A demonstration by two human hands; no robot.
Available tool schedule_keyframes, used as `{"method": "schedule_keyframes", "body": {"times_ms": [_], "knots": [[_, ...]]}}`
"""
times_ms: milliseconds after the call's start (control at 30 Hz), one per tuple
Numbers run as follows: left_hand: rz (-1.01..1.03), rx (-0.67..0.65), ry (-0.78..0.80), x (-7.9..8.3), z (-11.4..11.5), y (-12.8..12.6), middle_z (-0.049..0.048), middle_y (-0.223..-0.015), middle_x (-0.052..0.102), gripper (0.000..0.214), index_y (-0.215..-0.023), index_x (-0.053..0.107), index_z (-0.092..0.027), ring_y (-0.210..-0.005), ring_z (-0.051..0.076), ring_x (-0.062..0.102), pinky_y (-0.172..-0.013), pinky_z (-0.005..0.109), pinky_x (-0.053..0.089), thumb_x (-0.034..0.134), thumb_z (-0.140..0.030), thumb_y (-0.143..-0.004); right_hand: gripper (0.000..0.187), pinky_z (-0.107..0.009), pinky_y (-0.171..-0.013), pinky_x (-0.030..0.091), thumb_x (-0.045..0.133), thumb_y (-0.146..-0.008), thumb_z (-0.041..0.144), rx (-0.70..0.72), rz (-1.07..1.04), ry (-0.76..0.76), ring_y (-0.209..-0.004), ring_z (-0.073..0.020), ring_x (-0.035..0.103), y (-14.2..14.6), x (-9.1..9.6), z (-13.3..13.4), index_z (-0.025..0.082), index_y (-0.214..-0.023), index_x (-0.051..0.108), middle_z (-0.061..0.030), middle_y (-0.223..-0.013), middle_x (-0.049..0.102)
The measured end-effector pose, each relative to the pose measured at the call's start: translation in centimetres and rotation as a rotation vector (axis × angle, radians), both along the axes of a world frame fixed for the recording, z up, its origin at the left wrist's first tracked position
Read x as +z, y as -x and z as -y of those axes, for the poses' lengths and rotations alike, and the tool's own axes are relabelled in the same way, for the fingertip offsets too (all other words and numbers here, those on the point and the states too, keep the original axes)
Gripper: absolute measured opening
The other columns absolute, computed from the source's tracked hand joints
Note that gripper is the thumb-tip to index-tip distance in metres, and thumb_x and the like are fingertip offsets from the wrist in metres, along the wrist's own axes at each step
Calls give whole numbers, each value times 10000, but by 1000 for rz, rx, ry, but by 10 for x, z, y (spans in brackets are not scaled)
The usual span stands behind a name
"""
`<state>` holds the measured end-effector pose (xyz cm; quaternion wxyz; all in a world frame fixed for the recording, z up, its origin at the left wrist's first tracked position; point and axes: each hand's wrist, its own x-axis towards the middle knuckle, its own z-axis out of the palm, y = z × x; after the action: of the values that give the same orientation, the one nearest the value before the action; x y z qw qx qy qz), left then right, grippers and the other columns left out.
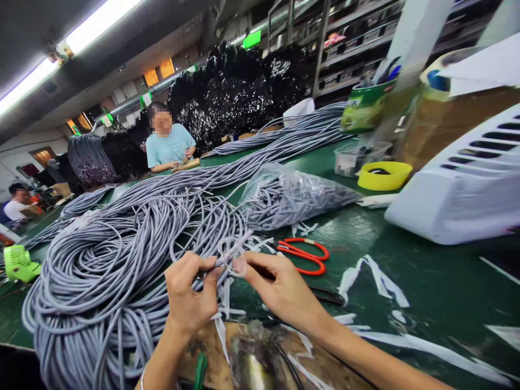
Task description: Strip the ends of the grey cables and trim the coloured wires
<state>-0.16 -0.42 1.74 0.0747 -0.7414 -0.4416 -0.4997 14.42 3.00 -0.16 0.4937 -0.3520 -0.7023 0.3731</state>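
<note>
Close in front of me, my left hand (190,292) pinches a grey cable (221,262) near its end. My right hand (280,284) has thumb and fingers closed at the same cable end, around pale thin strands or wires (235,246); blur hides exactly what lies between the fingertips. A large coil of grey cable (101,254) spreads to the left of both hands. Just beyond the right hand lie red-handled scissors (304,254). Behind them rests a clear plastic bag (296,189) of short grey cable pieces.
White strips (377,281) are scattered over the green table (447,303). A wooden board (215,346) with a metal piece sits below my hands. To the right stand a yellow tape roll (384,176) and a white vented housing (459,184). Across the table sits a person (170,146).
</note>
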Motion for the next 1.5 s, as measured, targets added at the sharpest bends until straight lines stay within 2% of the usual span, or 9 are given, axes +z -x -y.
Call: {"method": "schedule_keyframes", "body": {"times_ms": [167,333,467,633,867,1133,1267,1367,1500], "knots": [[-16,-18,17,-1,-1,-3,-3,-595,569,83,-695,558,-157,-516,100,502,-492,199,404,552,-99,-755,377,-215,-439,320,494,-757,475,27,-225,92,-468,-89,355,0,4,1,166,-541,493,25,-498,400],[12,19,51,-3,0,-3,-11,-590,549,74,-696,557,-154,-509,91,486,-482,189,389,550,-122,-762,412,-185,-334,178,595,-675,551,13,-532,292,-368,-45,213,-3,6,-2,174,-543,494,92,-422,260],[59,7,138,-4,1,-5,-18,-570,531,80,-674,560,-148,-492,85,477,-476,183,387,554,-148,-754,298,-177,-416,372,713,-597,430,-6,-589,277,-446,-64,437,-4,4,-4,164,-641,584,41,-519,498],[162,-44,378,-2,-2,-7,-13,-550,545,92,-643,564,-146,-496,95,487,-479,188,391,555,-172,-730,282,-253,-673,509,743,-567,323,138,-553,317,-680,-141,624,-5,4,-5,167,-772,628,-31,-717,659],[376,-241,933,-9,-11,-10,-31,-507,513,127,-646,509,-154,-410,87,478,-427,192,398,565,-255,-700,382,-271,-573,530,806,-429,330,-3,-513,413,-565,-155,624,-3,2,-11,150,-701,607,-21,-610,647],[147,95,452,-10,-11,-11,-36,-519,487,144,-578,504,-164,-482,93,437,-460,198,325,556,-183,-711,99,-159,-392,426,654,-672,242,-300,-374,-86,-486,-92,578,-6,7,10,187,-700,577,2,-633,633],[166,112,421,-9,-9,-10,-32,-530,514,149,-591,513,-162,-495,94,454,-467,192,331,560,-204,-726,154,-195,-408,423,578,-738,338,-408,-253,-114,-475,-108,568,-9,5,0,189,-773,578,-9,-639,640],[197,99,416,-8,-7,-8,-33,-531,519,155,-595,516,-160,-493,90,449,-464,188,331,557,-203,-738,244,-229,-417,393,481,-802,382,-360,83,-111,-457,-133,561,-10,2,-11,190,-718,606,-9,-566,633],[159,110,386,-8,-5,-6,-29,-542,512,153,-603,512,-163,-501,93,454,-468,190,339,542,-199,-749,266,-249,-501,420,427,-839,278,-309,289,-325,-527,-152,601,-7,-3,-12,182,-683,621,-26,-622,669]]}}
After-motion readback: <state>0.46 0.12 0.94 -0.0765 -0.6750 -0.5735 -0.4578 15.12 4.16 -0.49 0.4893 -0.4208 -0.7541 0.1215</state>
